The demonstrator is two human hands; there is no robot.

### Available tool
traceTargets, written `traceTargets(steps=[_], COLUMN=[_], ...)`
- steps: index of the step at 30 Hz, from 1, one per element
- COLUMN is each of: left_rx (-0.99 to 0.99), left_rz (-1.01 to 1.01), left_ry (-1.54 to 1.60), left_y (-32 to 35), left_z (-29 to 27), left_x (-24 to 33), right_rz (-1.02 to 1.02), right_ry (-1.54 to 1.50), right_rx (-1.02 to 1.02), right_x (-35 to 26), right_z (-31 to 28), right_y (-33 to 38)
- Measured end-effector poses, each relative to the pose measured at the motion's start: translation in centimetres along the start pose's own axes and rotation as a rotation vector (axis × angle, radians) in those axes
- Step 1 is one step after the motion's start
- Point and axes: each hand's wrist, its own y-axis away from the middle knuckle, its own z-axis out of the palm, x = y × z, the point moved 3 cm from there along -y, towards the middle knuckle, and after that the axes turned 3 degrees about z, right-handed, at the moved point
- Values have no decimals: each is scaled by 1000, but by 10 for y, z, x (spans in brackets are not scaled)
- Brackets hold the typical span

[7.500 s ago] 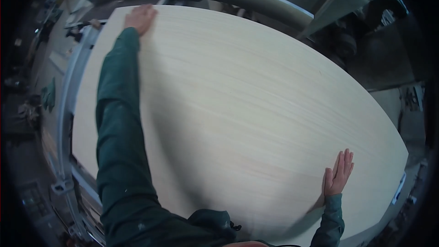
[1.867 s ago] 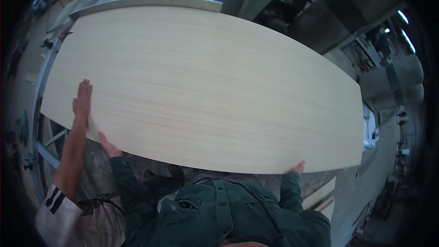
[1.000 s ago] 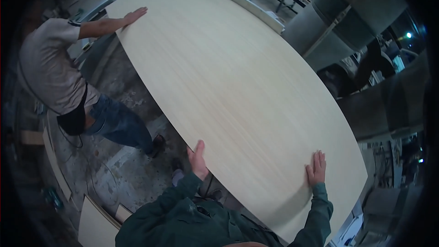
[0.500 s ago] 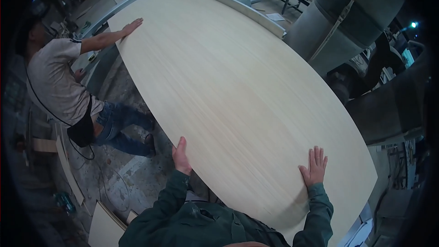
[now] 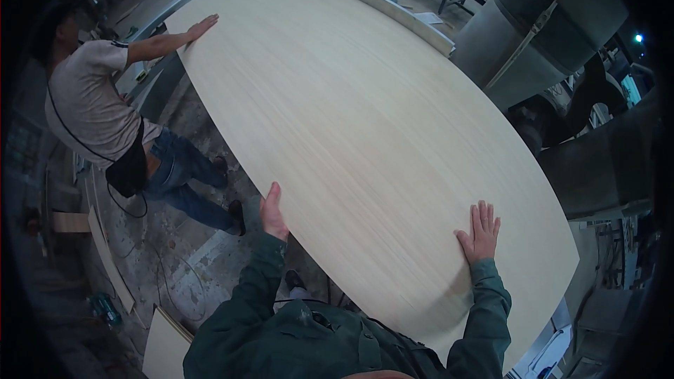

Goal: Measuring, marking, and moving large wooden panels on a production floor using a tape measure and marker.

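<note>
Wooden board [image 5: 379,161]: large, pale, lying flat across the middle of the view, grain running from upper left toward lower right. What bears it is mostly hidden beneath.

Far left: a co-worker in a light shirt [image 5: 95,109] and blue jeans [image 5: 184,184], with a black bag [image 5: 128,172] at the hip. Below this figure, a narrow wood strip [image 5: 111,263] on the floor [image 5: 200,256], a green tool [image 5: 105,309] near its lower end, and a pale panel [image 5: 166,348] at the lower rim. Co-worker's hand [image 5: 203,27] rests palm down on the board, near its far left end.

Left of centre: the person's left hand [image 5: 274,213] grips the board's near edge, thumb on top; the other fingers go down over the edge and are partly hidden.

Centre, bottom: the wearer's dark green jacket [image 5: 316,344]. Centre, top: a metal rail [image 5: 372,1] alongside the far edge; contact cannot be told.

Right of centre: the right hand [image 5: 480,233] lies flat on the board, fingers spread slightly, thumb out to the left. The two hands are well apart.

Far right: a large grey cylinder [image 5: 554,17] stands beyond the board.
</note>
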Motion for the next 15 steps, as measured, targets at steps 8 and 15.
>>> traceTargets(steps=[8,15], left_rx=[-17,-74], left_rz=[44,18], left_ry=[-59,23], left_y=[-5,44], left_z=[2,-6], left_x=[-9,-15], right_rz=[-16,-62], right_ry=[3,-16], right_rx=[29,93], right_x=[10,8], right_z=[9,13], right_y=[-1,-4])
